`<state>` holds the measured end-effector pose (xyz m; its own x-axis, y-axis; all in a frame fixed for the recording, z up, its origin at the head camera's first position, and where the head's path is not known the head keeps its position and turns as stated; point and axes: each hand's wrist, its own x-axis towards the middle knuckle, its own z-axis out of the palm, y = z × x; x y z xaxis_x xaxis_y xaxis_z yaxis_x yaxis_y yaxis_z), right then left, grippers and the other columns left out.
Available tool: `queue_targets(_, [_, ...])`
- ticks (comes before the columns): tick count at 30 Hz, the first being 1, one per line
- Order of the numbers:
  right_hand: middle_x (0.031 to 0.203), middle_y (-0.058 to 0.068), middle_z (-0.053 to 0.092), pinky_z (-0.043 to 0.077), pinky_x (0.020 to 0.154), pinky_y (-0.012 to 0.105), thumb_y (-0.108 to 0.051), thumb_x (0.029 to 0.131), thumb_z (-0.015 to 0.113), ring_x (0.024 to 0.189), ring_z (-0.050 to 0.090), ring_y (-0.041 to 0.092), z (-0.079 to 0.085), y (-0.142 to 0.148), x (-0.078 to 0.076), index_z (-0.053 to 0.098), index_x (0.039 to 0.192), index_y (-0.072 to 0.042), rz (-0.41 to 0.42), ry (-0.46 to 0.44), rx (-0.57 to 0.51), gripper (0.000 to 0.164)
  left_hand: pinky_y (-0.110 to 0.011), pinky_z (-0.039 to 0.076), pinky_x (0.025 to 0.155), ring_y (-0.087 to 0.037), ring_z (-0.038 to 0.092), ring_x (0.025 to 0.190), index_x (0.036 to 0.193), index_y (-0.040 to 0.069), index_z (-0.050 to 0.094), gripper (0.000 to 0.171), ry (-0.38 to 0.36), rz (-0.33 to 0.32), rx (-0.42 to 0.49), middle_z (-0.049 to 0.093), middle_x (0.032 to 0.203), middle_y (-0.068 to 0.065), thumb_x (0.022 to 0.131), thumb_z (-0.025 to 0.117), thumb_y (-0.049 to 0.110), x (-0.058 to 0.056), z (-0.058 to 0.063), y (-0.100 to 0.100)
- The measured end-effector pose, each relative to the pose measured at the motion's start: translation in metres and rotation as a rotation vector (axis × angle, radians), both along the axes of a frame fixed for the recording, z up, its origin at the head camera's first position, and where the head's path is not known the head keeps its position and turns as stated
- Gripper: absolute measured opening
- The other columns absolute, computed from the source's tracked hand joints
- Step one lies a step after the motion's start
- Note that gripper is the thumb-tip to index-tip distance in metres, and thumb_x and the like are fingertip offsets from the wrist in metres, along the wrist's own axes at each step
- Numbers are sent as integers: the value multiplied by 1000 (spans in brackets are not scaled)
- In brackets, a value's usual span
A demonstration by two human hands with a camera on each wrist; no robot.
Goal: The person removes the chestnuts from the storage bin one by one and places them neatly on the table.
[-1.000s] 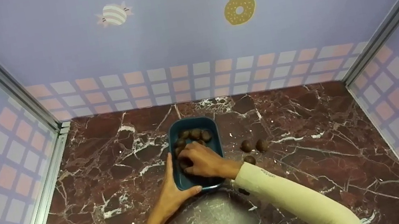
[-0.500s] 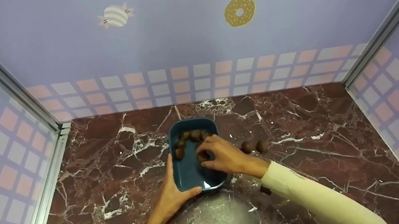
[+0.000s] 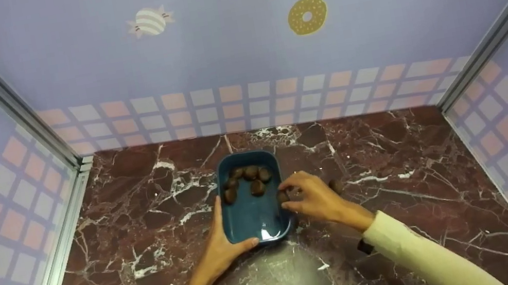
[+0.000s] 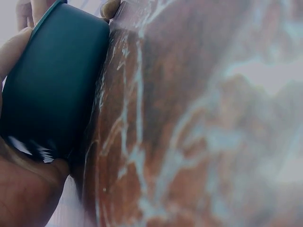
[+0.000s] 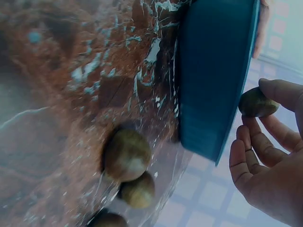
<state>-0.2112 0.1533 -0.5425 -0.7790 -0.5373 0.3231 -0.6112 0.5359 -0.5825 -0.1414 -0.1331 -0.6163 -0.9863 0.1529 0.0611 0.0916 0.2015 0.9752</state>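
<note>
A deep blue-green rectangular dish (image 3: 244, 220) stands on the marble-patterned surface. Several small brown rounded pieces, like nuts or small fruits, lie toward its far end, one of them a brown piece (image 3: 257, 188) apart from the far row. My left hand (image 3: 218, 248) holds the dish at its near left corner, thumb along the near rim and fingers along the left wall. At the right rim, my right hand (image 3: 316, 199) pinches one brown rounded piece (image 5: 258, 102) between thumb and fingertips. In the right wrist view the piece is just beyond the dish's edge.
Right of the dish, brown rounded pieces (image 5: 127, 155) lie on the marble-patterned surface (image 3: 412, 208); my right hand hides most of them from the head view. Lilac walls (image 3: 238, 51) with printed sweets and checks enclose the back and both sides.
My right hand has moved right, from inside the dish to its right rim, carrying a brown rounded piece. The left hand and the dish have stayed in place.
</note>
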Motion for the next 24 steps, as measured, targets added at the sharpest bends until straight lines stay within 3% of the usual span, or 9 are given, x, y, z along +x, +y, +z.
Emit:
queue_targets(5, [101,1,70,54,73,40,-21,82,85,87,61,20,2,17,4,74,111,-10,-61,-9,-87,33,-63,6,120,-34,3,154,163,36,1,134,9,8,-2,1,169,-11,69,95,20,-1,0,1])
queue_targets(10, [100,-1,70,56,75,33,-17,80,86,87,64,17,-2,34,11,74,109,-11,-121,-40,-130,31,-64,5,119,-37,4,153,164,30,0,134,9,-4,15,0,169,-13,70,94,18,-1,0,0])
queue_targets(14, [98,2,70,58,74,41,-9,80,85,85,66,20,-10,48,18,72,110,-8,-145,-74,-184,32,-64,5,119,-38,4,153,164,27,0,133,12,-1,2,0,169,-13,70,94,18,-1,0,0])
queue_targets(19, [104,6,73,55,80,55,-8,79,85,92,66,27,-24,67,25,74,113,-5,-171,-46,-195,36,-66,7,118,-39,5,153,164,30,-1,133,0,6,-24,0,169,-13,71,93,15,-1,0,0])
queue_targets(24, [105,7,74,55,81,51,-9,78,86,93,68,28,-36,86,36,75,111,-6,-235,-79,-193,34,-64,8,119,-36,5,154,163,36,-2,133,-3,-6,-2,0,169,-11,72,93,16,-2,0,1])
